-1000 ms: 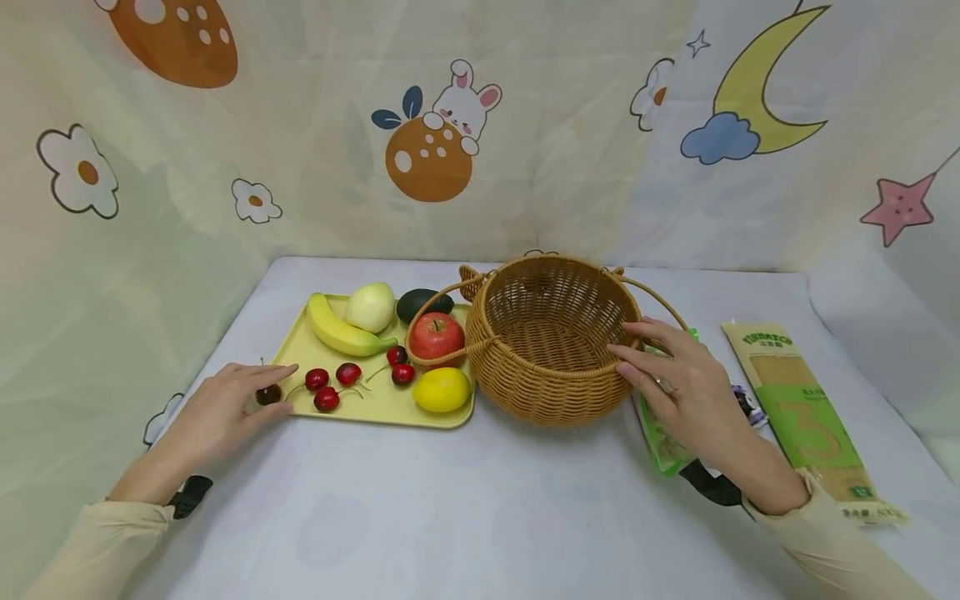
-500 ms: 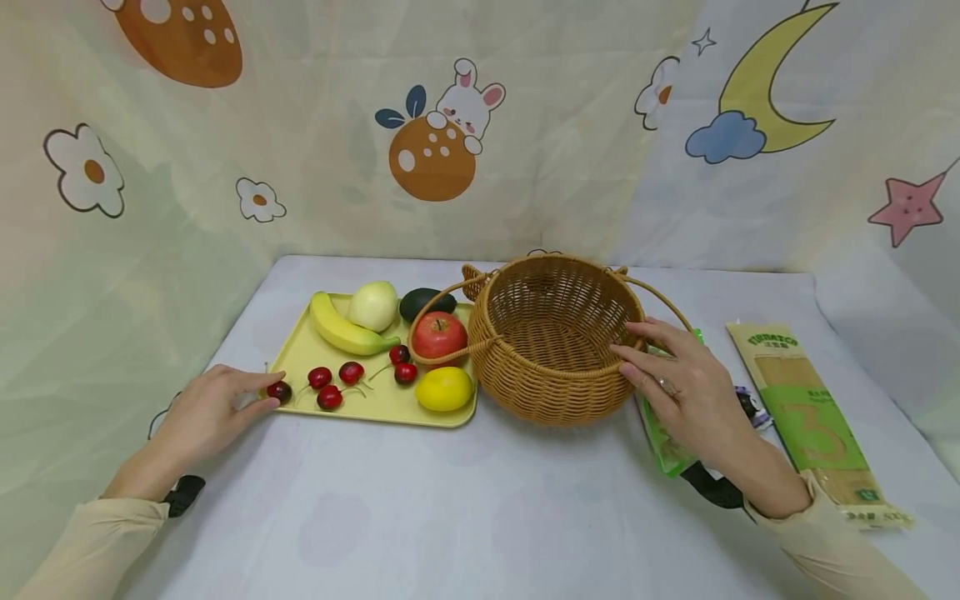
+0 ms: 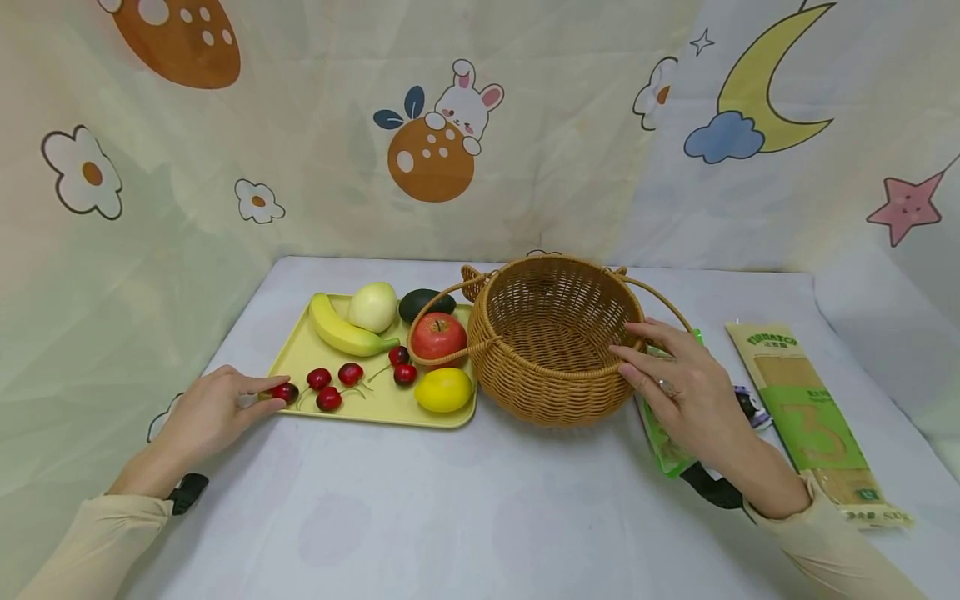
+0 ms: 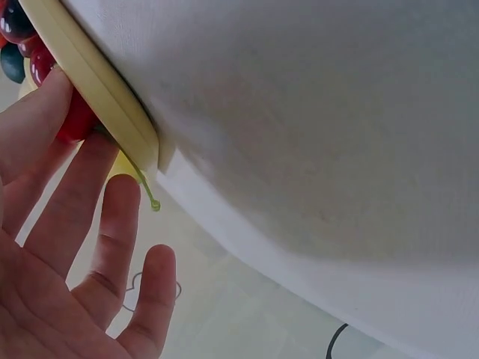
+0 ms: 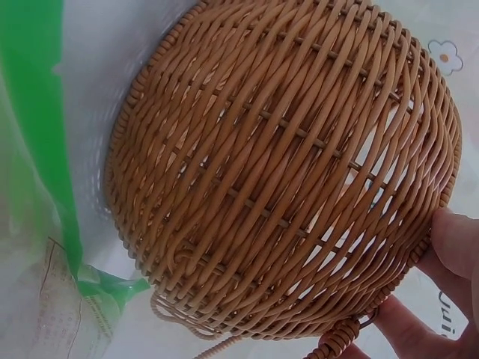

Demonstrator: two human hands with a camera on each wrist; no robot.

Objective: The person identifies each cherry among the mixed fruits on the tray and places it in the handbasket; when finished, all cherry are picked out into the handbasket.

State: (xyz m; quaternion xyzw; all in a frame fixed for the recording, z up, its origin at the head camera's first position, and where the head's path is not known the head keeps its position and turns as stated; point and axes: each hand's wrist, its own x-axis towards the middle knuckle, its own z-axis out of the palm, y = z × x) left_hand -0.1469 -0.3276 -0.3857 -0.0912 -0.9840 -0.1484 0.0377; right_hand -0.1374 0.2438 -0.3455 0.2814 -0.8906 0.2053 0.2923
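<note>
My left hand (image 3: 202,412) pinches a dark red cherry (image 3: 287,393) between thumb and fingertips at the front left corner of a yellow tray (image 3: 382,408). In the left wrist view the cherry's green stem (image 4: 142,178) hangs past the tray edge, and the other fingers are spread. Several more cherries (image 3: 328,398) lie along the tray's front. My right hand (image 3: 693,396) holds the right rim of a brown wicker basket (image 3: 551,400), its thumb outside and fingertips over the rim. No contents show in the basket.
The tray also bears a banana (image 3: 341,329), a pale round fruit (image 3: 372,307), a dark green avocado-like fruit (image 3: 426,305), an apple (image 3: 440,336) and a lemon (image 3: 444,390). A basket handle overlaps the apple. Right of the basket lie a green-edged packet (image 3: 663,446) and a noodle pack (image 3: 806,417).
My left fingers have closed on the cherry at the tray's corner, and it has shifted slightly right and turned. My right hand and the basket have stayed put.
</note>
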